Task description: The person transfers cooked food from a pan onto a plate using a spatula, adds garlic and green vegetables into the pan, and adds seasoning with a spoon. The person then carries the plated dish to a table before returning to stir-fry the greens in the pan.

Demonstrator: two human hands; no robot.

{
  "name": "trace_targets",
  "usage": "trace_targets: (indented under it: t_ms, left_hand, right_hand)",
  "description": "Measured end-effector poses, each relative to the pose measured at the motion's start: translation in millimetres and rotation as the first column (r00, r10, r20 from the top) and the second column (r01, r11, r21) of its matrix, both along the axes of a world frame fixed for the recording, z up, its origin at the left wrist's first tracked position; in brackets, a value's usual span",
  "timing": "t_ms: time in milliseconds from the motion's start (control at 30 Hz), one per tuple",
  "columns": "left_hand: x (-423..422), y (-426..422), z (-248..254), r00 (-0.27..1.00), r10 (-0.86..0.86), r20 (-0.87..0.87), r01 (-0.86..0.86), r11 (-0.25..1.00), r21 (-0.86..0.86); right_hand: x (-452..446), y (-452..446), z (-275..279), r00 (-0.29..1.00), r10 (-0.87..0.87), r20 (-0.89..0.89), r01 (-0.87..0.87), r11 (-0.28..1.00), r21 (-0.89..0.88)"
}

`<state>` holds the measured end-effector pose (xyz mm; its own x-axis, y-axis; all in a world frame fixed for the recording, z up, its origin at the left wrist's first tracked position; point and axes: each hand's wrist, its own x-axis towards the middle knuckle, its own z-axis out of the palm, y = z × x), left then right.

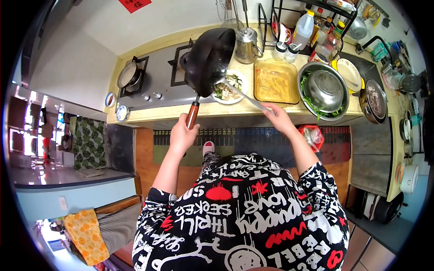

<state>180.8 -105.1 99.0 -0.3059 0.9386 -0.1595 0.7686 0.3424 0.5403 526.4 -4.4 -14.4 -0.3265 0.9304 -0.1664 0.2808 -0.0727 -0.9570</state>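
Note:
My left hand (184, 132) is wrapped round the wooden handle of a black wok (205, 58), which is tipped on its side toward a white plate (244, 85). Sliced food with green pieces (226, 91) lies on that plate, below the wok's rim. In my right hand (277, 118) is the handle of a metal spatula (246, 95); its far end reaches the wok's edge above the plate. The inside of the wok is mostly turned away from view.
Left is a gas stove (156, 86) with a small pot (129, 74). Right of the plate stand an amber glass dish (275, 100) and a steel bowl of greens (323, 113) with a colander (324, 89). Behind are a metal kettle (246, 47) and bottles (304, 29).

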Motion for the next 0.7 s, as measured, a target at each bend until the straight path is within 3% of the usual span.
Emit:
trace_targets:
  t_ms: [33, 67, 200, 367, 433, 533, 700]
  left_hand:
    - [1.1, -1.0, 2.3, 1.000, -0.002, -0.013, 0.002, 1.000, -0.003]
    - [1.4, -1.7, 3.3, 1.000, -0.003, -0.025, 0.003, 1.000, -0.006]
    - [-1.2, -7.1, -0.2, 0.996, -0.020, -0.081, 0.021, 1.000, 0.005]
    - [-2.0, -4.6, -1.5, 0.991, -0.016, -0.137, 0.017, 1.000, 0.010]
    - [-1.5, -1.8, 1.9, 0.994, -0.010, -0.110, 0.011, 1.000, 0.009]
    - [-1.8, 2.3, 7.9, 0.998, -0.007, -0.059, 0.006, 1.000, -0.019]
    - [-10.4, 1.8, 12.7, 0.998, 0.013, 0.059, -0.011, 1.000, -0.028]
  right_hand:
    - [2.9, 2.8, 2.3, 0.999, 0.025, 0.020, -0.024, 0.999, -0.049]
    - [8.0, 4.7, -8.7, 1.000, 0.014, -0.007, -0.014, 0.998, 0.060]
    - [41.9, 0.9, -13.7, 0.994, 0.000, 0.112, -0.011, 0.995, 0.101]
    - [63.4, -5.5, 0.8, 0.991, -0.004, 0.134, -0.004, 0.998, 0.063]
    - [64.6, -3.4, 2.4, 0.988, -0.034, 0.153, 0.027, 0.999, 0.047]
    - [49.2, 3.5, -1.8, 0.997, -0.058, 0.045, 0.050, 0.986, 0.160]
    - [48.3, 1.9, 20.2, 0.988, -0.056, 0.143, 0.041, 0.994, 0.103]
